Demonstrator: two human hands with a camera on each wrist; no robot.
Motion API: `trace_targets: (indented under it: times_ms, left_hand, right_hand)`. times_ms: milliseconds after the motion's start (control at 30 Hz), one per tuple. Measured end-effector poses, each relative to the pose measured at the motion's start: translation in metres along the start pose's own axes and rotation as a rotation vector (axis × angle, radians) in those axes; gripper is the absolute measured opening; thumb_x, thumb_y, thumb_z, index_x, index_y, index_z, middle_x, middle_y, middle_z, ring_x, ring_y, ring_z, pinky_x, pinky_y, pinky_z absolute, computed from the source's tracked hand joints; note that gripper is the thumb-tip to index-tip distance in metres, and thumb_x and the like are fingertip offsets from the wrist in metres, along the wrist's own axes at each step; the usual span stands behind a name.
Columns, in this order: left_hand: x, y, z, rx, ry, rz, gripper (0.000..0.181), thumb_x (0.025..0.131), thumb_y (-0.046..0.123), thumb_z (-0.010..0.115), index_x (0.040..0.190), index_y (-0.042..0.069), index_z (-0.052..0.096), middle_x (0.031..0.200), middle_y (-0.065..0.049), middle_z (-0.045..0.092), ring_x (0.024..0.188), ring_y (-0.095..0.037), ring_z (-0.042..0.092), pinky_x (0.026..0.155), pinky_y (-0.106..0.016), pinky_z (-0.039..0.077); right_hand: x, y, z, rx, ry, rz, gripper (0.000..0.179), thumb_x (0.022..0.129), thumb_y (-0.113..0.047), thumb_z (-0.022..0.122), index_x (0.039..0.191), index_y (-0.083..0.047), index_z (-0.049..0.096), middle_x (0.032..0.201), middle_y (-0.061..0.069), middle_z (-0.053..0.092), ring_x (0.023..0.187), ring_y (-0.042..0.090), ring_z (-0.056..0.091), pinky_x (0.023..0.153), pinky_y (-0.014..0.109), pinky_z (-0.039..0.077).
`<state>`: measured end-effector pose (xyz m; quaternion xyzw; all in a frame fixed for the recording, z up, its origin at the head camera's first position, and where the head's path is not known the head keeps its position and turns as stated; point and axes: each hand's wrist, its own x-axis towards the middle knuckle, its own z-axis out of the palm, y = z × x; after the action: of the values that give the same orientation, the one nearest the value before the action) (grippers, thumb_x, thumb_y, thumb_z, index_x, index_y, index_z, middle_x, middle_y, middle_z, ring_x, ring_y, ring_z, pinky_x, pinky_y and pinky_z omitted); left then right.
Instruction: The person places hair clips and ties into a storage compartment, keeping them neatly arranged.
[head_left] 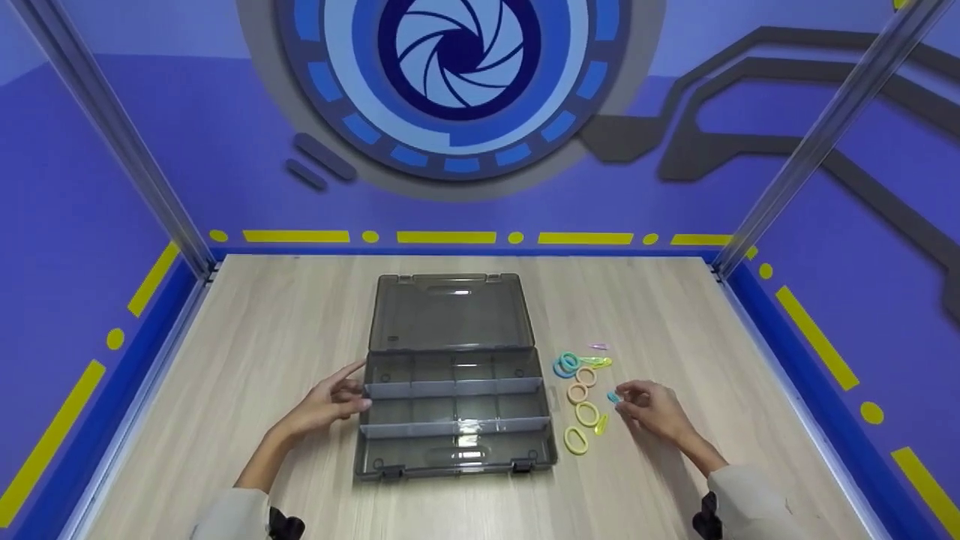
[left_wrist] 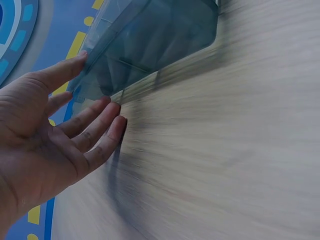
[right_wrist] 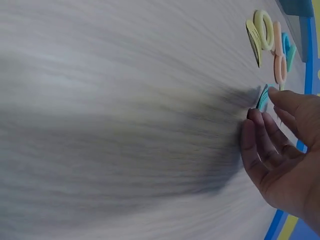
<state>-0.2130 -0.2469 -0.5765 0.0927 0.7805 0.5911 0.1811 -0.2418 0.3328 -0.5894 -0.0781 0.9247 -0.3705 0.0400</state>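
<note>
A dark translucent compartment box (head_left: 455,450) lies on the table with its lid (head_left: 451,311) swung back. At its left side is my left hand (head_left: 324,405), thumb and fingertips right at the box wall; the left wrist view shows the fingers (left_wrist: 97,122) loosely extended. My right hand (head_left: 654,411) pinches a small blue hair clip (head_left: 613,397) between thumb and fingers, close over the table. Left of that hand lie blue hair ties (head_left: 564,367), peach hair ties (head_left: 577,394), yellow hair ties (head_left: 576,441), yellow hair clips (head_left: 601,424) and a small pink clip (head_left: 598,346).
Two pale dividers (head_left: 454,428) run across the box, and thinner walls split the back rows. The wooden table (head_left: 285,315) ends at blue printed panels (head_left: 225,150) behind and at both sides, with metal posts (head_left: 802,157) in the back corners.
</note>
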Motion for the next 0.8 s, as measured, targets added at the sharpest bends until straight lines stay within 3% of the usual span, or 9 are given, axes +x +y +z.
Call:
trace_targets:
  times_ms: [200, 333, 567, 800]
  left_hand:
    - [0.0021, -0.002, -0.0008, -0.003, -0.005, 0.002, 0.084, 0.098, 0.017, 0.07, 0.162, 0.0, 0.018, 0.136, -0.032, 0.05, 0.104, -0.017, 0.061, 0.083, -0.029, 0.053]
    - [0.0025, -0.0036, -0.0012, -0.006, -0.008, -0.013, 0.083, 0.098, 0.018, 0.069, 0.162, 0.001, 0.018, 0.137, -0.032, 0.049, 0.104, -0.015, 0.061, 0.086, -0.03, 0.053]
    - [0.0025, -0.0029, -0.0012, -0.034, -0.016, -0.033, 0.085, 0.099, 0.02, 0.069, 0.163, 0.002, 0.016, 0.137, -0.031, 0.048, 0.109, -0.019, 0.064, 0.097, -0.045, 0.056]
    - [0.0007, -0.0024, 0.0013, -0.049, -0.006, -0.05, 0.085, 0.099, 0.02, 0.069, 0.163, 0.004, 0.016, 0.137, -0.031, 0.045, 0.112, -0.022, 0.064, 0.097, -0.047, 0.057]
  right_hand:
    - [0.0003, -0.0009, 0.0032, -0.199, 0.037, -0.046, 0.019, 0.087, -0.006, 0.079, 0.106, -0.006, 0.079, 0.091, 0.004, 0.071, 0.074, 0.007, 0.055, 0.063, 0.02, 0.044]
    - [0.0002, -0.0012, 0.005, -0.239, 0.054, -0.076, 0.015, 0.086, -0.006, 0.08, 0.101, -0.009, 0.081, 0.087, 0.0, 0.069, 0.07, 0.003, 0.051, 0.06, 0.019, 0.043]
    - [-0.0002, -0.0025, 0.0061, -0.309, 0.082, -0.15, 0.011, 0.085, -0.004, 0.08, 0.094, -0.01, 0.083, 0.083, -0.001, 0.068, 0.072, 0.008, 0.06, 0.062, 0.022, 0.049]
    - [0.0011, -0.0058, 0.0045, -0.385, 0.074, -0.22, 0.012, 0.088, 0.001, 0.075, 0.095, -0.006, 0.081, 0.086, 0.004, 0.072, 0.079, 0.019, 0.069, 0.07, 0.036, 0.059]
